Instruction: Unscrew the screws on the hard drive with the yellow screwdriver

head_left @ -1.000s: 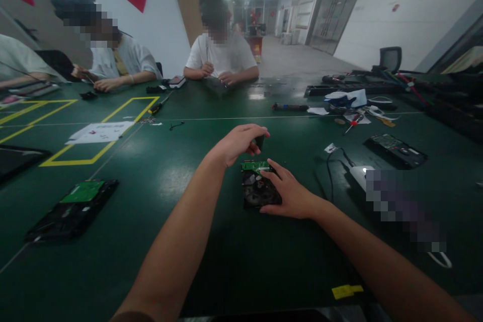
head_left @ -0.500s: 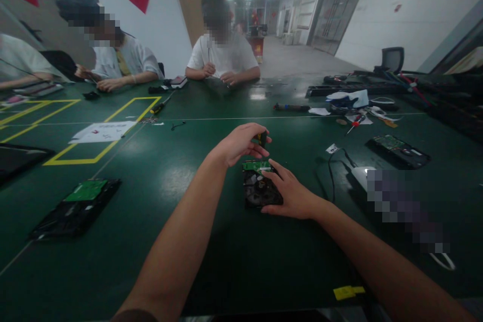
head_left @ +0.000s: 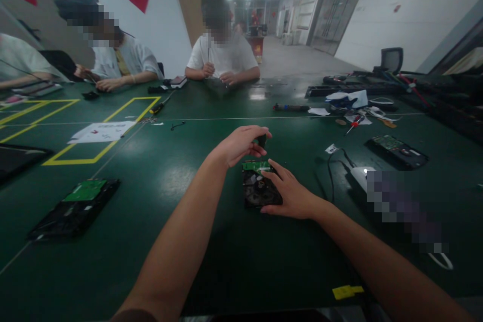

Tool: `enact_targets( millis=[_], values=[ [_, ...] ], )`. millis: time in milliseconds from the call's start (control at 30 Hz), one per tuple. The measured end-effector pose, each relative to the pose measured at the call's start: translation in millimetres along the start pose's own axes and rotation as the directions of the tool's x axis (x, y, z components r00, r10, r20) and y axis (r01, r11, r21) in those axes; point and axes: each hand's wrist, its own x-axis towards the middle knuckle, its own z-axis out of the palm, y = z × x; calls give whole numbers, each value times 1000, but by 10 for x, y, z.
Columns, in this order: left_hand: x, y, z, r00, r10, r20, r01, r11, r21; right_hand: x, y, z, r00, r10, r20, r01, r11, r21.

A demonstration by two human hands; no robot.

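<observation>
Left hand: the left hand is raised just beyond the drive's far end, fingers curled around a small, dark handle-like object; the fingers hide most of it.
Right hand: the right hand is spread wide, thumb at the near edge and fingertips over the top, holding the drive by its right side.
Hard drive: a black, rectangular hard drive with a green circuit board across its far end, lying flat in the middle of the worktop, below and between the hands.
Worktop: a dark green, glossy worktop.
Left side: a black, flat device with a green board; farther off, a white printed paper sheet overlapping a yellow tape rectangle, with a yellow-and-black screwdriver by its far corner.
Right side: a second black drive with a green board, a white-ended long object, partly blurred out, and a yellow tag by the near edge.
Far right: a red-handled screwdriver near a blue-and-white cloth item.
Far side: a seated person in a white shirt, both hands raised over the worktop.
</observation>
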Motion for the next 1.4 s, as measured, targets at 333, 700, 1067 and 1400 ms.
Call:
enact_targets(
  millis=[333, 700, 1067, 1400],
  values=[
    [27, -1, -15, 999, -41, 16, 42, 998, -46, 2, 8, 9, 1000, -7, -7, 7, 1000, 6],
    [21, -4, -9, 999, -26, 36, 27, 999, -25, 4, -1, 0, 1000, -8, -1, 8, 1000, -2],
    [-6, 28, 14, 1000, 2, -8, -2, 998, 71, -2, 6, 5, 1000, -6, 3, 6, 1000, 8],
    [-14, 22, -7, 998, -26, 59, 24, 999, 30, 1, -8, -19, 1000, 3, 12, -3, 1000, -6]
  ],
)
